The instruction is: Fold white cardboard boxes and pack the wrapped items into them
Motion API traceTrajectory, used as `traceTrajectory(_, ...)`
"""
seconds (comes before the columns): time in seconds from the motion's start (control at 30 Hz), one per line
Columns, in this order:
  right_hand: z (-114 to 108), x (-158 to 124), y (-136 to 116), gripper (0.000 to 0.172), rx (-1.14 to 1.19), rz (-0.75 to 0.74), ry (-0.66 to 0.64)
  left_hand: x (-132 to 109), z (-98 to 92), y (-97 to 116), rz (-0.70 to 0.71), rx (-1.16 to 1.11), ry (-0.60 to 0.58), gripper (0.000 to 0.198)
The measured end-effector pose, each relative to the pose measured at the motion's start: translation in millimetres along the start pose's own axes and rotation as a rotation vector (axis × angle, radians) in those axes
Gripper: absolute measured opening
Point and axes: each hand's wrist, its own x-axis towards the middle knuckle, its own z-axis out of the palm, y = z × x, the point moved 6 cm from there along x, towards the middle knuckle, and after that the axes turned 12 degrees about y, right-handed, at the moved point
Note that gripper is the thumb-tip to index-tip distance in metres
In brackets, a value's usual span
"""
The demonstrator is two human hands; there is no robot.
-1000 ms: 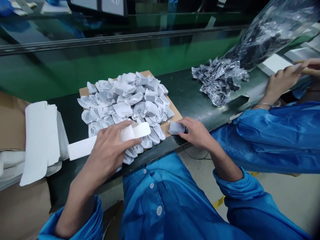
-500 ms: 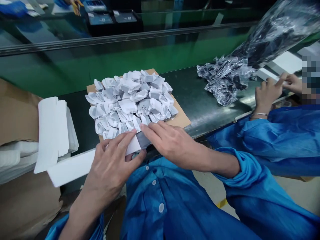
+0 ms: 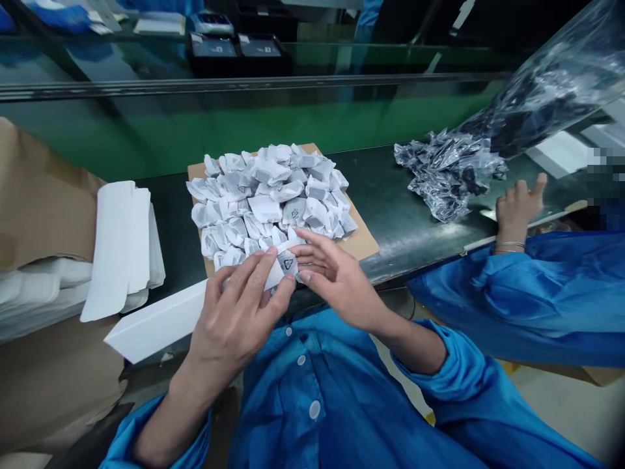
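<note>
My left hand (image 3: 239,306) is closed around a long white card strip (image 3: 159,322), which slants down to the left. Against the strip's right end lies a small wrapped packet (image 3: 287,262) with a dark printed symbol, pinched by the left thumb and fingers. My right hand (image 3: 336,277) touches the packet's right side, its fingers curved and apart. Just behind both hands, a heap of small white wrapped packets (image 3: 266,208) rests on a brown cardboard sheet (image 3: 364,241).
White card pieces (image 3: 120,241) are stacked at the left beside a cardboard box (image 3: 43,202). Clear plastic bags (image 3: 449,172) lie right of the heap. At the far right is another person's hand (image 3: 518,208). A green barrier (image 3: 161,143) runs behind.
My right hand's fingers have spread and turned inward, and the packet's printed symbol now shows. The other person's hands have moved apart, with one now visible. The camera view has shifted slightly.
</note>
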Motion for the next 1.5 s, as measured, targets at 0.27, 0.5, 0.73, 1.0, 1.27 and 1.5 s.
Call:
traceTrajectory(0.27, 9, 8, -2, 0.064, 0.083, 0.112, -0.069, 4, -11.5, 1, -0.015, 0.011, 0.077, 0.035)
traceTrajectory(0.5, 7, 12, -16, 0.048, -0.178, -0.079, 0.011, -5, -14.4, 0, -0.044, -0.125, 0.145, 0.038)
traceTrajectory(0.73, 18, 14, -26, 0.055, -0.489, -0.301, -0.020, -13, -6.9, 2, -0.040, -0.109, 0.137, 0.050)
traceTrajectory(1.0, 25, 27, -20, 0.060, -0.127, 0.065, -0.127, -15, -3.1, -8, -0.093, -0.005, 0.152, 0.073)
traceTrajectory(1.27, 14, 14, -9, 0.072, -0.129, 0.031, -0.048, -12, 7.1, -10, -0.173, 0.092, 0.190, 0.085)
traceTrajectory(1.5, 15, -8, 2, 0.093, -0.035, 0.166, -0.170, -14, 10.6, -7, -0.143, 0.007, 0.222, 0.069)
